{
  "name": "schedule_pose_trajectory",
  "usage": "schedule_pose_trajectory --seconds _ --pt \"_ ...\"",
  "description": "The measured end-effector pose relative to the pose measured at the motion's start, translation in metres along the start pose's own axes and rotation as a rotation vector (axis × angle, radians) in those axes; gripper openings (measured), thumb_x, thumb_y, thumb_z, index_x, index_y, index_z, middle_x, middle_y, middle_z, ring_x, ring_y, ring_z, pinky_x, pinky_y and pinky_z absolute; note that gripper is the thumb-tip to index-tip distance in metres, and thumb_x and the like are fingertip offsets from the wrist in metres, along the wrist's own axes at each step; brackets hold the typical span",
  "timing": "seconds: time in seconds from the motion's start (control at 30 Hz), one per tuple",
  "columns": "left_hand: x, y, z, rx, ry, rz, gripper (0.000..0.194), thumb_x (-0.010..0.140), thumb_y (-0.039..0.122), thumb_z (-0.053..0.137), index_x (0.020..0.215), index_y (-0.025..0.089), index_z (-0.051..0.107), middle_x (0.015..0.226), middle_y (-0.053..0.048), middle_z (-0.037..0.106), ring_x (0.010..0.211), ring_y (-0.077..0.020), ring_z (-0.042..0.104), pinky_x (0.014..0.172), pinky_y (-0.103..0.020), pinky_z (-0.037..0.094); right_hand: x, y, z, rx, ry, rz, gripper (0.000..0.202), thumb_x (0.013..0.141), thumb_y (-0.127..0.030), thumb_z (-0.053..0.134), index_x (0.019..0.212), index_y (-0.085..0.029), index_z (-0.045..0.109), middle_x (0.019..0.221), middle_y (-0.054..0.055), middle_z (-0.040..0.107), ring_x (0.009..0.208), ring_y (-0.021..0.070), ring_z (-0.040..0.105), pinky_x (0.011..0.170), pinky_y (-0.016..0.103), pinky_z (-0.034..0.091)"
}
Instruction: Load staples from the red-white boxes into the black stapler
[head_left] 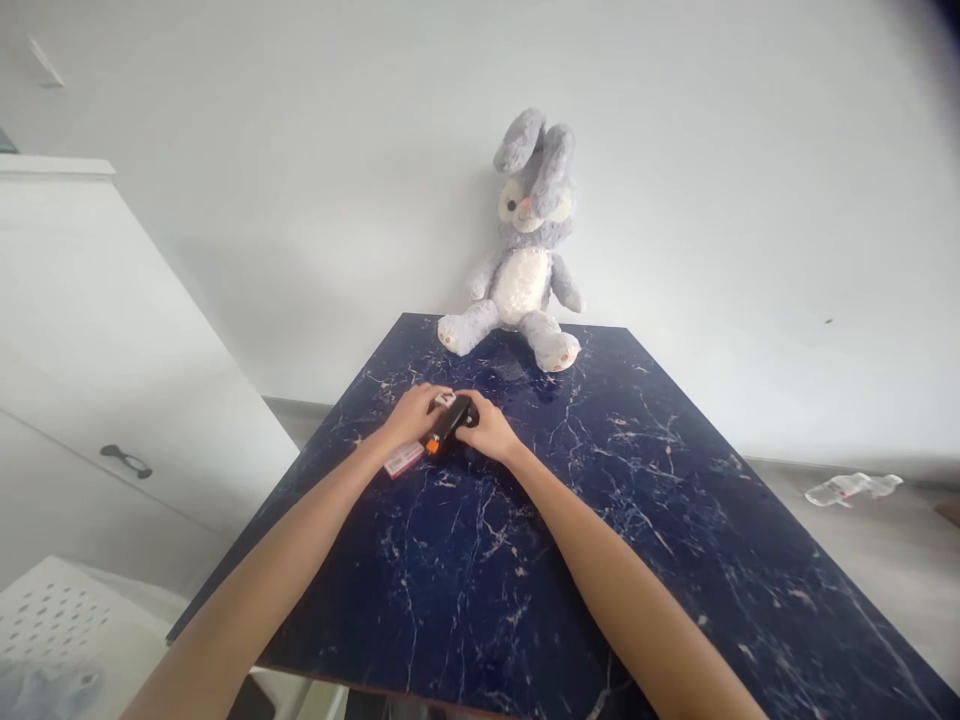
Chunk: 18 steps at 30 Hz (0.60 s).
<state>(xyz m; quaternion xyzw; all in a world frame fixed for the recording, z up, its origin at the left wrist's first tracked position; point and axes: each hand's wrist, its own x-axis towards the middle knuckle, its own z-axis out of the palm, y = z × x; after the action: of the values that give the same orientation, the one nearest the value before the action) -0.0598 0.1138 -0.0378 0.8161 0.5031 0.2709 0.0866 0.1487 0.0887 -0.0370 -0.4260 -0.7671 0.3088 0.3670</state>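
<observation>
A slim black object with an orange end (451, 422), of a kind I cannot make out, sits between my hands over the dark blue marbled table (480, 560). My right hand (486, 428) is closed around its right side, thumb and fingers bent onto it. On the other side, my left hand (417, 412) has its fingers curled around a small whitish piece (445, 400) beside the black object's far end. Flat on the table under my left wrist lies a small red and white box (403, 460), partly covered by the arm.
A grey plush rabbit (523, 275) sits at the table's far edge against the wall. To the left stands a white cabinet (127, 350) with a dark handle. A white perforated basket (56, 615) is at lower left. A clear plastic bottle (844, 488) lies on the floor at right.
</observation>
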Motion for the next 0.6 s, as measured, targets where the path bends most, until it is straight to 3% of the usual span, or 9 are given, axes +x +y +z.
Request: schedule_pose_trajectory --seconds 0.07,0.13,0.23,0.37,0.5,0.6 --pt "-0.020 0.014 0.000 -0.011 0.002 -0.009 0.036 0.094 0.030 0.052 0.127 0.026 0.066 0.113 -0.008 0.069 0.104 -0.0260 0.062 0.096 -0.042 0.047 -0.016 -0.003 -0.012 -0.013 -0.104 -0.075 0.063 0.068 -0.019 0.073 0.129 -0.025 0.056 0.108 0.002 0.070 0.098 0.0216 0.065 0.092 0.034 0.051" --pt "-0.038 0.027 0.003 -0.007 0.040 -0.042 0.037 0.095 0.028 0.051 0.128 0.027 0.065 0.116 -0.008 0.069 0.106 -0.0266 0.062 0.096 -0.042 0.047 -0.036 -0.004 -0.023 -0.029 -0.125 -0.109 0.066 0.068 -0.022 0.077 0.130 -0.026 0.055 0.112 0.003 0.068 0.100 0.0218 0.065 0.092 0.035 0.050" --pt "-0.050 0.045 0.016 0.027 0.123 -0.168 0.040 0.094 0.025 0.049 0.131 0.025 0.065 0.118 -0.009 0.069 0.108 -0.0289 0.062 0.097 -0.044 0.047 -0.067 -0.002 -0.036 -0.093 -0.028 -0.060 0.053 0.074 -0.026 0.077 0.124 -0.026 0.058 0.109 0.003 0.067 0.096 0.0204 0.065 0.089 0.034 0.051" --pt "-0.043 0.060 0.030 0.025 0.193 -0.338 0.041 0.096 0.024 0.046 0.132 0.021 0.064 0.130 -0.012 0.066 0.117 -0.0311 0.060 0.102 -0.047 0.045 -0.093 0.001 -0.045 -0.212 0.038 -0.053 0.039 0.079 -0.028 0.075 0.116 -0.026 0.062 0.104 0.004 0.065 0.094 0.0202 0.064 0.089 0.035 0.051" --pt "-0.040 0.058 0.024 -0.017 0.117 -0.186 0.040 0.102 0.034 0.039 0.131 0.028 0.065 0.145 -0.006 0.056 0.130 -0.0313 0.050 0.109 -0.052 0.038 -0.096 0.005 -0.048 -0.228 0.032 0.010 0.054 0.082 -0.038 0.075 0.132 -0.029 0.055 0.107 0.006 0.065 0.096 0.0219 0.064 0.089 0.037 0.051" --pt "-0.043 0.050 0.012 -0.053 0.014 -0.045 0.041 0.104 0.042 0.035 0.127 0.031 0.067 0.141 -0.004 0.057 0.128 -0.0291 0.050 0.110 -0.048 0.038 -0.093 0.007 -0.048 -0.242 0.030 0.061 0.061 0.082 -0.041 0.075 0.137 -0.029 0.052 0.107 0.006 0.065 0.094 0.0223 0.065 0.087 0.036 0.051"
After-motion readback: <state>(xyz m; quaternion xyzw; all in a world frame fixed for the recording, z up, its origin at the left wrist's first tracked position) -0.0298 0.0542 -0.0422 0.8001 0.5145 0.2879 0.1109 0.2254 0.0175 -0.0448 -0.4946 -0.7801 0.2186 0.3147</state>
